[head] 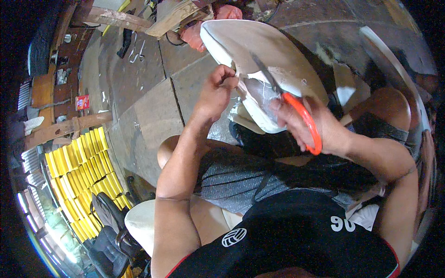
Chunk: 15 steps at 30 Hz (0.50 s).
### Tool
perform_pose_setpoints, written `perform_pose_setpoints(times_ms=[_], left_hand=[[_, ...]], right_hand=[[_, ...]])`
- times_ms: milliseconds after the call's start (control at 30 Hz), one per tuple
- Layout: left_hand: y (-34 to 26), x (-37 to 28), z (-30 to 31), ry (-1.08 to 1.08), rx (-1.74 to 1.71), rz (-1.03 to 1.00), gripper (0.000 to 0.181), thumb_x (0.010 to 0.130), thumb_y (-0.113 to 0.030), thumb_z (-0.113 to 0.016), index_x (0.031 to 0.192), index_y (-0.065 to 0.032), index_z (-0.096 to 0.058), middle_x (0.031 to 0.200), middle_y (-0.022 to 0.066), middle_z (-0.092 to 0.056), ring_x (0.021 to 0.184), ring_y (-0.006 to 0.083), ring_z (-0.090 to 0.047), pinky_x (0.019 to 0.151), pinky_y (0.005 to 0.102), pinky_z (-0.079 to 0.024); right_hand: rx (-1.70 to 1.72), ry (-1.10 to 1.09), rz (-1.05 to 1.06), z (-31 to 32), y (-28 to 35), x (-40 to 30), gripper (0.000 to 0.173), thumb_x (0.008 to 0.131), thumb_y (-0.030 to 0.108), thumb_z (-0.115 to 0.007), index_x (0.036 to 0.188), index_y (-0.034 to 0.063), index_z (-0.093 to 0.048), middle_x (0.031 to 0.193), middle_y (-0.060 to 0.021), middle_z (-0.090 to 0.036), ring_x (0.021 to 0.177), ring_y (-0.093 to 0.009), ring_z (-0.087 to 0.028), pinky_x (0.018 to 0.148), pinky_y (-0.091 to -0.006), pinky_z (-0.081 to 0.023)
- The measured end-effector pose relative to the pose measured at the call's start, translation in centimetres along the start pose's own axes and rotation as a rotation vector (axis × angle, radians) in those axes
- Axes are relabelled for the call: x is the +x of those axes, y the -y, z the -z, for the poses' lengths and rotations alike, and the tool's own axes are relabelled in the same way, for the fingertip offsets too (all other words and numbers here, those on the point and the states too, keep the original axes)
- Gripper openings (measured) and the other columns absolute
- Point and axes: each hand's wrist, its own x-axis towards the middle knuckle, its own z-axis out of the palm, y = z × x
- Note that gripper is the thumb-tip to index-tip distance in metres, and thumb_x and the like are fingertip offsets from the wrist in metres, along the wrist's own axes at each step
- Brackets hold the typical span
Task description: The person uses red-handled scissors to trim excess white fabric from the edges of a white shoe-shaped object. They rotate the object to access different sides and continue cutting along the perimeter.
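Note:
A rounded pad-like piece (267, 45) with a pale rim and brownish fabric face stands tilted before me, above my lap. It looks like an upholstered seat or back panel, but I cannot tell which. My left hand (219, 92) pinches the fabric at its left edge. In my right hand (306, 120) are scissors (301, 116) with orange handles, their dark blades pointing up and left across the pad's face. Frayed white threads (266, 81) hang along a torn or cut fabric edge between my hands. The blades are blurred, so their spread is unclear.
Worn boards (149, 107) make up the floor. Orange-red plastic (194, 36) lies behind the pad, near a wooden beam (177, 17). Stacked yellow pieces (83, 177) and a dark shoe-like item (107, 250) are at left. A pale cushioned piece (139, 220) sits by my left arm.

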Motion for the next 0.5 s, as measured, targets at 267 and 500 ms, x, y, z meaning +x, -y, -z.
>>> perform_pose_setpoints(times_ms=[267,500], left_hand=[[-2.2,-0.6,-0.8,0.037,0.054,-0.043,0.006,0.089,-0.006,-0.056,0.091,-0.0021,-0.060,0.082,0.0007,-0.058,0.079,0.0111,-0.052,0.072,0.0275,-0.043],[-2.1,-0.8,-0.4,-0.054,0.435,-0.157,0.019,0.084,-0.011,-0.056,0.095,0.0041,-0.059,0.087,0.0179,-0.066,0.084,0.0242,-0.064,0.074,0.0351,-0.049]], right_hand=[[-0.434,-0.467,0.511,0.6,-2.0,5.6,0.030,0.083,0.031,-0.072,0.091,0.0022,-0.065,0.081,-0.0203,-0.066,0.070,-0.040,-0.064,0.064,-0.0444,-0.050],[-0.641,-0.481,0.358,2.5,-1.9,8.3,0.021,0.086,0.021,-0.066,0.090,0.0010,-0.064,0.084,-0.0239,-0.066,0.079,-0.043,-0.065,0.070,-0.0488,-0.051]])
